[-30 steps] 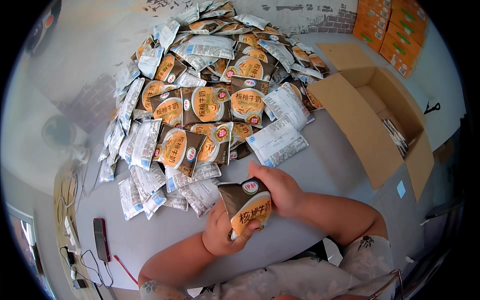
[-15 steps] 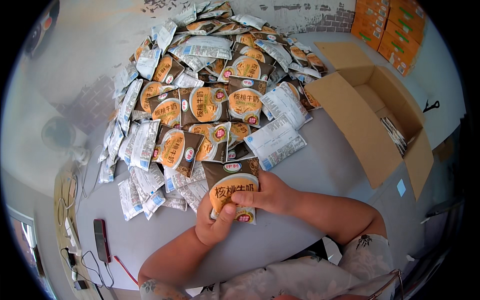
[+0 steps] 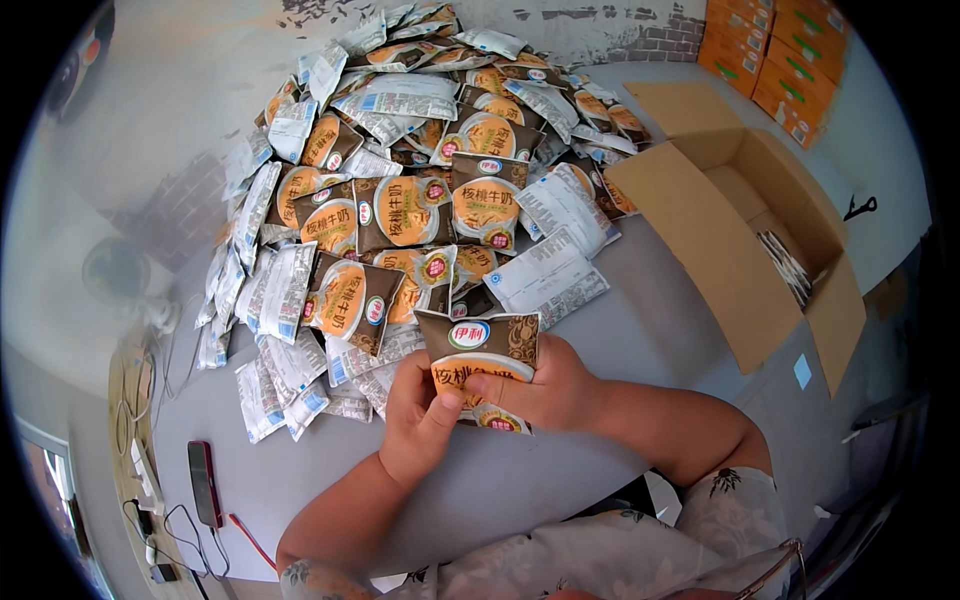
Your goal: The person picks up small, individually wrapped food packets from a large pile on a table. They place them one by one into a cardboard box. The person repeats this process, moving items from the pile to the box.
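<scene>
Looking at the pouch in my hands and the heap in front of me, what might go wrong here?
The pouch is held between the left hand and right hand, thumbs on its front; squeezing hard might burst it. The heap of pouches is piled loosely, so a bump could send some sliding. The phone lies near the table's left edge and might get knocked off.
</scene>
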### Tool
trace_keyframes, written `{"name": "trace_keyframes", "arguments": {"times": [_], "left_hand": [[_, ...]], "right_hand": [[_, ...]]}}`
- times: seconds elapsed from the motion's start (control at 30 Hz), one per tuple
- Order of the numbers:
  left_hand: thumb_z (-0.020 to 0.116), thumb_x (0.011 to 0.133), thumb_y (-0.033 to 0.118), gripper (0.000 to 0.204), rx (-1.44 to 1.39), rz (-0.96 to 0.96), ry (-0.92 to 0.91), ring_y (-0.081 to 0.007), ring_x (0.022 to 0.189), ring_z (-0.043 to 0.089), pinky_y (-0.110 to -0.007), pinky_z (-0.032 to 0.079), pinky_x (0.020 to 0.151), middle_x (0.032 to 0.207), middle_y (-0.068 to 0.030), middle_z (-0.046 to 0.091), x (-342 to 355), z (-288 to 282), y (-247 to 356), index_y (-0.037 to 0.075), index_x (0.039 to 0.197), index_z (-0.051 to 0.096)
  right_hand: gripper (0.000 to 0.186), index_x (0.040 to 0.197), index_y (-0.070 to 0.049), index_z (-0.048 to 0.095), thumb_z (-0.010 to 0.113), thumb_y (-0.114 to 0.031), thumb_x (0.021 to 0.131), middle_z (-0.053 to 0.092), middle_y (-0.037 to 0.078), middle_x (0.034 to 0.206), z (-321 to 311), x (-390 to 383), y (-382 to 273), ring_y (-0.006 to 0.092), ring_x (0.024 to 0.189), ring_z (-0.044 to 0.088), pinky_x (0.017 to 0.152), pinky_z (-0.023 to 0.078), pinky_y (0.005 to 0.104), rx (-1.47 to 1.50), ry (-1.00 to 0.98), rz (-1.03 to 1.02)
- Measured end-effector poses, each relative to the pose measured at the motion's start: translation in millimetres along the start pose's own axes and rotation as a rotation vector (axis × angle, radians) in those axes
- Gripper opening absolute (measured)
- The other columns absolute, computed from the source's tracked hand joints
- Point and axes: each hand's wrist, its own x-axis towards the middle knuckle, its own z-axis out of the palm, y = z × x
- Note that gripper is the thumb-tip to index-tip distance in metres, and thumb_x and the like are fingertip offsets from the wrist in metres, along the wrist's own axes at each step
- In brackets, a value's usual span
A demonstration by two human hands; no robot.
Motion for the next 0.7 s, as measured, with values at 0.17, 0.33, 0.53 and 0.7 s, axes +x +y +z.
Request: {"name": "trace_keyframes", "arguments": {"times": [0.17, 0.33, 0.53, 0.7], "left_hand": [[0.051, 0.096, 0.035, 0.051, -0.077, -0.017, 0.045, -0.0157, 0.106, 0.051, -0.031, 0.041, 0.093, 0.116, -0.0106, 0.053, -3.0, 2.4, 6.4, -0.002, 0.128, 0.037], [0.037, 0.098, 0.043, 0.051, -0.088, -0.138, 0.18, -0.0183, 0.099, 0.054, -0.033, 0.042, 0.089, 0.112, -0.0107, 0.055, -8.6, 18.3, 19.3, -0.001, 0.124, 0.043], [0.039, 0.101, 0.038, 0.037, -0.338, -0.258, 0.288, -0.0129, 0.086, 0.054, -0.03, 0.044, 0.08, 0.095, -0.006, 0.057, -8.4, 12.1, 6.0, 0.004, 0.105, 0.05], [0.04, 0.1, 0.039, 0.034, -0.439, -0.302, 0.331, -0.0128, 0.079, 0.056, -0.029, 0.047, 0.072, 0.088, -0.0042, 0.058, -4.8, 15.6, 13.9, 0.007, 0.098, 0.052]], "right_hand": [[0.031, 0.114, -0.008, 0.055, 0.061, -0.025, 0.089, 0.066, 0.006, 0.076, 5.0, -8.2, -16.5, 0.0152, 0.064, 0.064, 0.062, 0.051, 0.0319, -0.11, -0.12, 0.131], [0.026, 0.102, -0.007, 0.05, 0.058, -0.028, 0.09, 0.062, 0.006, 0.065, 3.7, -6.2, -9.1, 0.0242, 0.062, 0.064, 0.06, 0.049, 0.0357, -0.34, -0.169, -0.001], [0.029, 0.106, -0.007, 0.055, 0.059, -0.03, 0.089, 0.064, 0.006, 0.068, 8.1, -5.6, -11.7, 0.0222, 0.063, 0.064, 0.062, 0.05, 0.0344, -0.457, -0.21, 0.019], [0.035, 0.112, -0.005, 0.054, 0.059, -0.031, 0.089, 0.066, 0.007, 0.07, 12.8, -9.8, -18.7, 0.0269, 0.066, 0.064, 0.063, 0.05, 0.0367, -0.591, -0.22, 0.01]]}}
